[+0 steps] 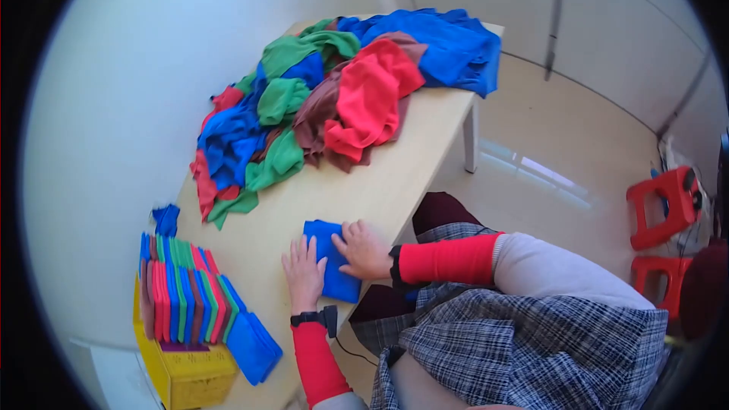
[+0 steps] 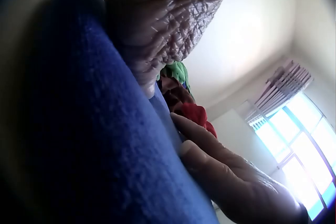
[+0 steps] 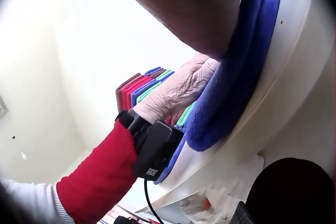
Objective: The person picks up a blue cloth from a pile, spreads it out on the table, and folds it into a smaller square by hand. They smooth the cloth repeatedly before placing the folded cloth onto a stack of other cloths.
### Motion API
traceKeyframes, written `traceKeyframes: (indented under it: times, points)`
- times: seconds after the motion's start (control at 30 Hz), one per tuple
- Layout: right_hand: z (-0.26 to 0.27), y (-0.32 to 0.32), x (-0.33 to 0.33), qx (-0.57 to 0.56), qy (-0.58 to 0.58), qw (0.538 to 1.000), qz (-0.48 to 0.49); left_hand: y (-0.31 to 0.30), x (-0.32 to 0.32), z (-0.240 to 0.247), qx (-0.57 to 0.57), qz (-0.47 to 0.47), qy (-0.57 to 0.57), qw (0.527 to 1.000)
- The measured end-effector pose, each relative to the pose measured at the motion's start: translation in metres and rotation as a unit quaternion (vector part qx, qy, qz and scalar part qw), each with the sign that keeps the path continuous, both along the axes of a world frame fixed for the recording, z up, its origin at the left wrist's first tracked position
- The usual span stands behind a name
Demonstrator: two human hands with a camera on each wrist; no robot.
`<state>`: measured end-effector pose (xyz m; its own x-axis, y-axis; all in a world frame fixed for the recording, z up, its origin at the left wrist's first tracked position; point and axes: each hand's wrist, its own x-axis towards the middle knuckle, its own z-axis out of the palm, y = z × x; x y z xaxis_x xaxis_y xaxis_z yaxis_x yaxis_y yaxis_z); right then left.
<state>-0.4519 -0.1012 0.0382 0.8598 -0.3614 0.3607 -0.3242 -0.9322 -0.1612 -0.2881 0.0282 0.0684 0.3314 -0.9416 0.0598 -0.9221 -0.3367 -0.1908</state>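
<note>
A folded blue towel (image 1: 342, 286) lies flat near the table's front edge. My left hand (image 1: 305, 273) rests on its left side, fingers straight and spread. From the right, my right hand (image 1: 363, 249) presses on the towel's upper part, its fingers extended too. In the left wrist view the blue cloth (image 2: 115, 129) fills the near side, with the right hand (image 2: 236, 182) flat against it beyond. The right wrist view shows the towel (image 3: 231, 98) folded in thick layers, the left hand (image 3: 176, 90) on its far side.
A heap of loose red, green, brown and blue cloths (image 1: 372, 91) covers the table's far part. Rows of folded cloths (image 1: 182, 296) stand at the left on a yellow box (image 1: 197, 380), with folded blue cloths (image 1: 254, 349) leaning beside it. Red stools (image 1: 661, 209) stand at right.
</note>
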Motion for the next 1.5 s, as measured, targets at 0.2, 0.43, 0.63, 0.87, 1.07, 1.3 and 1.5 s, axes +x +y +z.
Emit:
traceKeyframes:
  times: [0.2, 0.43, 0.63, 0.87, 1.07, 1.3, 1.5]
  points:
    - [0.021, -0.005, -0.018, 0.077, 0.068, 0.993, 0.058, 0.008, -0.016, -0.001, -0.03, 0.059, 0.029, 0.997]
    - [0.026, -0.011, 0.006, -0.022, 0.021, 0.996, 0.089, 0.028, -0.06, -0.038, -0.158, 0.132, 0.115, 0.972]
    - [-0.002, 0.005, 0.044, 0.092, -0.142, 0.956, 0.24, 0.028, -0.062, -0.047, -0.151, 0.181, 0.122, 0.964]
    - [-0.02, -0.008, 0.054, 0.126, -0.09, 0.958, 0.24, 0.019, -0.07, -0.034, -0.099, 0.201, 0.108, 0.969]
    - [-0.013, -0.026, 0.055, 0.117, -0.047, 0.971, 0.202, 0.015, -0.074, -0.028, -0.065, 0.214, 0.088, 0.971]
    - [-0.008, -0.027, 0.053, 0.122, -0.031, 0.972, 0.199, 0.016, -0.074, -0.029, -0.079, 0.206, 0.084, 0.972]
    - [-0.016, -0.023, 0.055, 0.095, -0.041, 0.98, 0.17, 0.018, -0.074, -0.03, -0.091, 0.204, 0.092, 0.97]
